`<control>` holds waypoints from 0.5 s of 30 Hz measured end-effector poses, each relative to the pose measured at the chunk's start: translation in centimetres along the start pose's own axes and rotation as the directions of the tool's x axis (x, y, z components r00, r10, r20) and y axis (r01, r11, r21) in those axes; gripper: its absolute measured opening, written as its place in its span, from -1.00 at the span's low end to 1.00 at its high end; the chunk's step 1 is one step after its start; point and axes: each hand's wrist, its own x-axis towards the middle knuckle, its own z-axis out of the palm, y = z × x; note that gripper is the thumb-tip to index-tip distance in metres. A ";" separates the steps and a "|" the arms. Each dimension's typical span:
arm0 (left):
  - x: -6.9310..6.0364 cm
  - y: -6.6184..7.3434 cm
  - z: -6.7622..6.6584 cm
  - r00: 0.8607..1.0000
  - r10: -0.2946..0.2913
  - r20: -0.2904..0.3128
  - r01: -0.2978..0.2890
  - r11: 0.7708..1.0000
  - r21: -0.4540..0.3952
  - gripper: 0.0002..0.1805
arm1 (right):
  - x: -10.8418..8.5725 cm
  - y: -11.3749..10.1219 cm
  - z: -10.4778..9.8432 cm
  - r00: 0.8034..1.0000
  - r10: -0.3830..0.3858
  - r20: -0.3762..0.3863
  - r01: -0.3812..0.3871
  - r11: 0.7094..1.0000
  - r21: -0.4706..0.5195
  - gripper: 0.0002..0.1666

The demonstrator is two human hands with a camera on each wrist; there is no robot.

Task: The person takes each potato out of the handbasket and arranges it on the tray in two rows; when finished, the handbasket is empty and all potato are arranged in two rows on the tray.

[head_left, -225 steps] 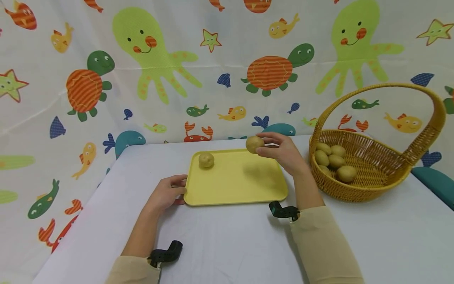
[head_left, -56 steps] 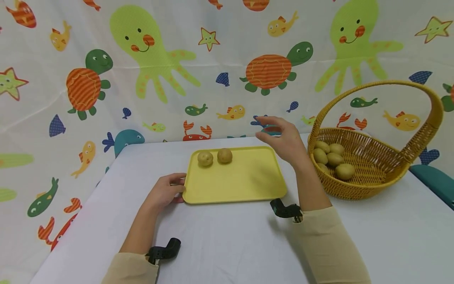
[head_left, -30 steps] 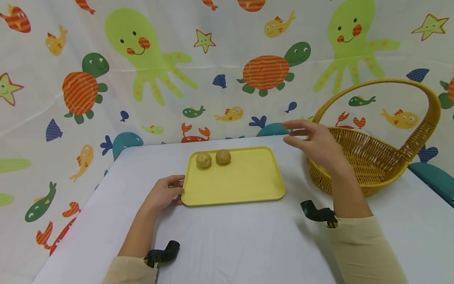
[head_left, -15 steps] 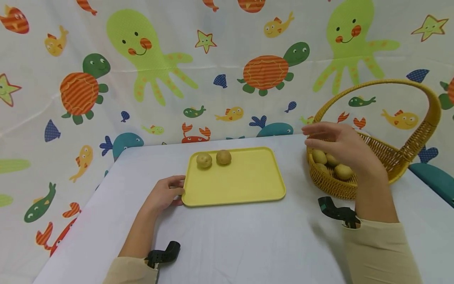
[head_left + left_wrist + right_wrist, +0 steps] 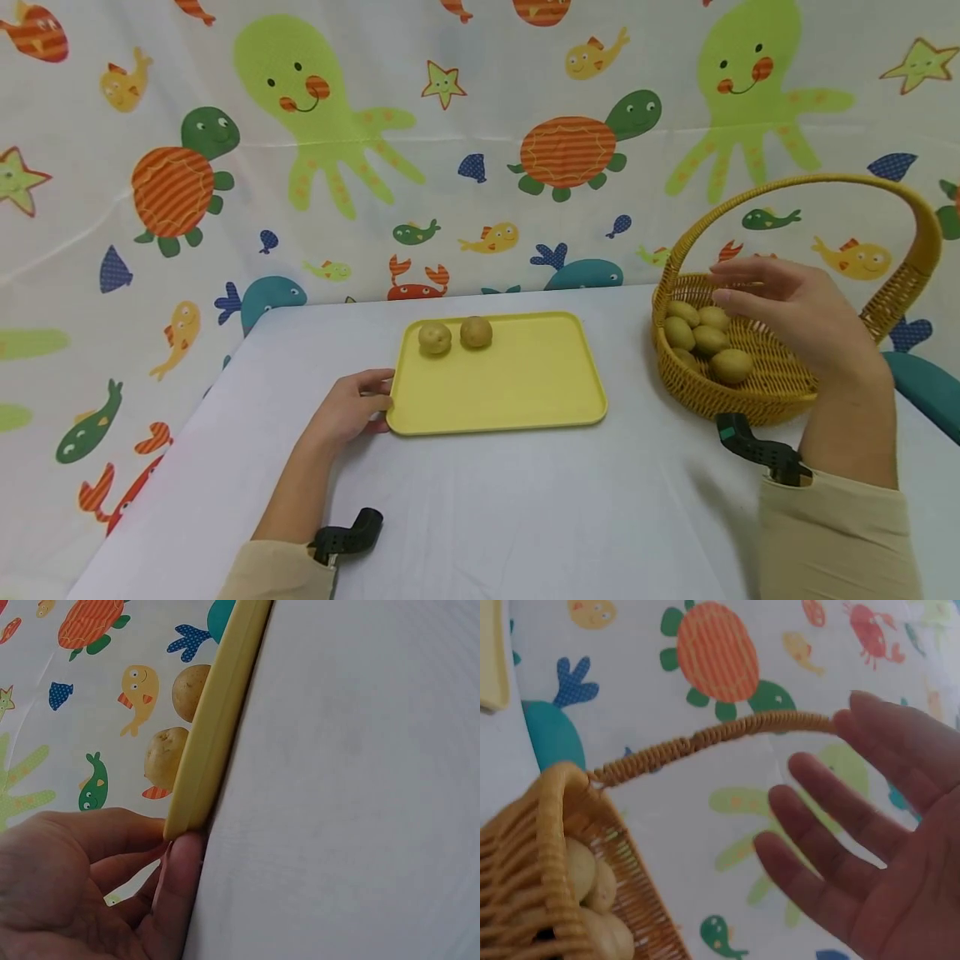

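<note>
Head view: the right hand (image 5: 798,308) is poised over the basket (image 5: 697,396), its fingers parted and grasping nothing; below and to its left, potatoes (image 5: 710,341) are clustered at the left side of the basket. The left hand (image 5: 352,408) lies at the left edge of a yellow tray (image 5: 498,387), where two more potatoes (image 5: 476,332) rest just beside each other near the far left corner. The step in hand appears to be a reach for a potato; it is best done by coming down on the nearest, rightmost one — the least crowded by its neighbours — with thumb and fingertips on opposite sides, then lifting clear of the rim and the tall handle (image 5: 821,177). The white table (image 5: 525,500) looks smooth, so a light hold on the tray seems useful against sliding; behind it hangs a white cloth (image 5: 495,67) printed with octopuses, turtles and fish. Left wrist view: thumb and fingers pinch the tray's edge at a corner, with both tray potatoes visible beyond it. Right wrist view: the fingers (image 5: 847,796) are extended and free — one fingertip overlaps the handle, though contact cannot be told — while the basket's wall partly hides its potatoes.
</note>
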 end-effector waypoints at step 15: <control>0.7 -0.1 -0.4 1.000 0.006 0.021 -0.006 1.000 -0.013 -0.37 | 0.2 3.2 -1.3 0.974 0.125 0.190 -0.089 0.979 -0.186 -0.20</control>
